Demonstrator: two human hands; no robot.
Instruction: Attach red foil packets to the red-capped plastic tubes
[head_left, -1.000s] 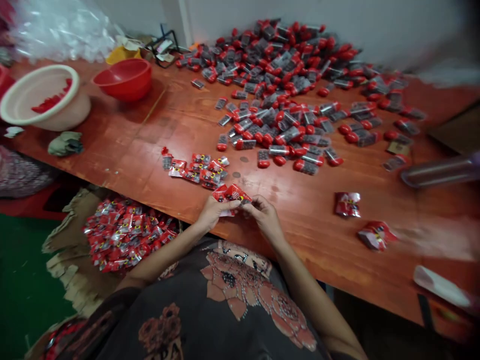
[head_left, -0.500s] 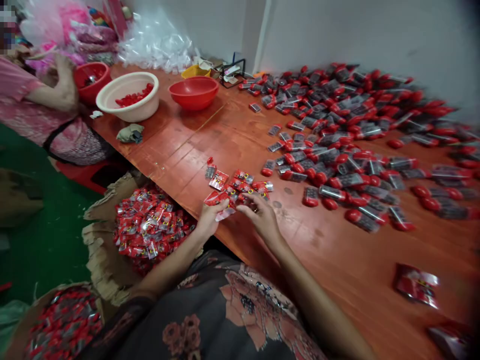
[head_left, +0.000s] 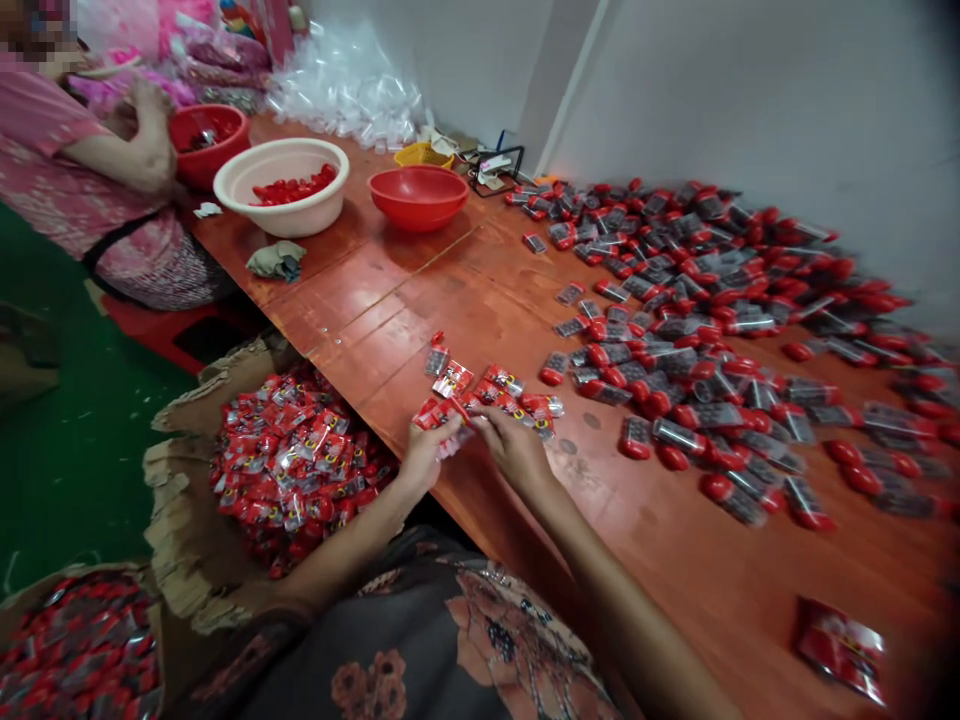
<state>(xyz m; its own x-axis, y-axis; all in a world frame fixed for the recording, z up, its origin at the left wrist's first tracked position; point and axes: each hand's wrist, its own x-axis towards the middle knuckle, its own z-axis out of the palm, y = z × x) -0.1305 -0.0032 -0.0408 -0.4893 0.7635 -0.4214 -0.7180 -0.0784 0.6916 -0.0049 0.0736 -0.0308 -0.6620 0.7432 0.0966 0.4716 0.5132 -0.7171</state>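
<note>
The left hand (head_left: 421,455) pinches a red packet (head_left: 433,412) at the table (head_left: 675,580) edge, presumably steadying it for the right hand (head_left: 516,445), whose fingertips meet its right side, though blur hides whether they clamp it, with loose packets (head_left: 501,384) just beyond the grip, within easy reach.

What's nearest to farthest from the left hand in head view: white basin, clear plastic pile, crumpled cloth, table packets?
1. Table packets: ahead-right.
2. Crumpled cloth: ahead-left.
3. White basin: behind cloth.
4. Clear plastic pile: far back.
</note>
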